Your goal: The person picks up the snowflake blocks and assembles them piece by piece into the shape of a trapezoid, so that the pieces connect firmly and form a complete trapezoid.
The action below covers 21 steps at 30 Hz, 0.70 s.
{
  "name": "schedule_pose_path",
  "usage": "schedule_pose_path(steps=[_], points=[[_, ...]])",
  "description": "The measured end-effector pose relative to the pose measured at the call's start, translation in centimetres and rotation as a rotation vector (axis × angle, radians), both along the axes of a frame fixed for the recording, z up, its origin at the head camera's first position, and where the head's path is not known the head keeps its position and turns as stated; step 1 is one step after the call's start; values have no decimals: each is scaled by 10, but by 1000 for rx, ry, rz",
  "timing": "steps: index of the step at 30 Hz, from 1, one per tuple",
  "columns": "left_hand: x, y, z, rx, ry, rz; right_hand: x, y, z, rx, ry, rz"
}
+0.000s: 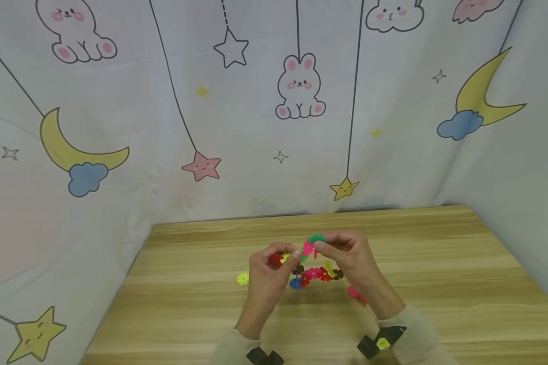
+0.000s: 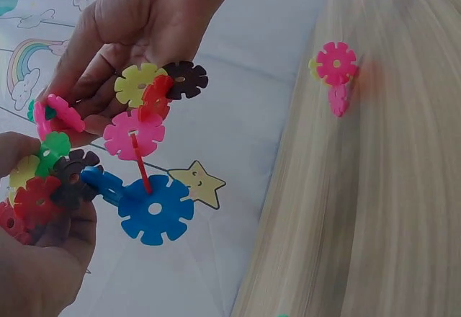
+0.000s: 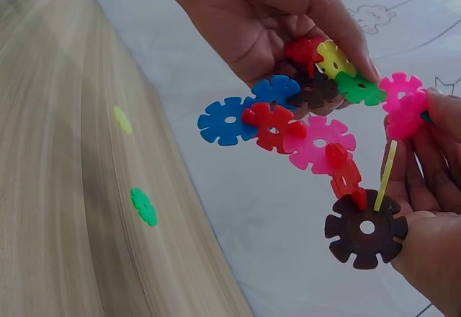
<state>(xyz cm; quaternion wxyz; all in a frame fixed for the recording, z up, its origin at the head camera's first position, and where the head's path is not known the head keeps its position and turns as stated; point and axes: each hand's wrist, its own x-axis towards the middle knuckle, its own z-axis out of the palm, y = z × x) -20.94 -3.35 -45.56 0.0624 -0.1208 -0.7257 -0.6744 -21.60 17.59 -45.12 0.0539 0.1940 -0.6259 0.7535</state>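
Both hands hold a chain of interlocking plastic snowflake discs above the table. My left hand point(image 1: 267, 271) pinches the chain near its red, yellow and green discs; the green disc point(image 3: 360, 90) lies by the thumb tip. My right hand point(image 1: 353, 253) pinches the end with a pink disc point(image 3: 403, 86) and another green disc point(image 1: 317, 238), partly hidden by the fingers. Between the hands the chain hangs in a loop. It includes a blue disc point(image 2: 137, 216), a pink disc point(image 2: 119, 140) and a dark brown disc point(image 3: 349, 238). A thin yellow disc point(image 3: 386, 173) stands edge-on beside the brown one.
On the wooden table point(image 1: 178, 314), joined pink discs point(image 1: 354, 292) lie near the right forearm. A loose yellow disc point(image 1: 243, 278) is left of the left hand. The right wrist view shows a loose green disc point(image 3: 143, 207). A printed curtain point(image 1: 255, 126) hangs behind the table.
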Motion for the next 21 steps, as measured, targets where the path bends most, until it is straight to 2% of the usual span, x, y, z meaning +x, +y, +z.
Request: schedule_pose_path(steps=[12, 21], points=[[2, 6, -1, -9, -15, 22, 0, 6, 2, 22, -45, 21], [4, 11, -4, 59, -37, 50, 1, 6, 3, 58, -94, -19]])
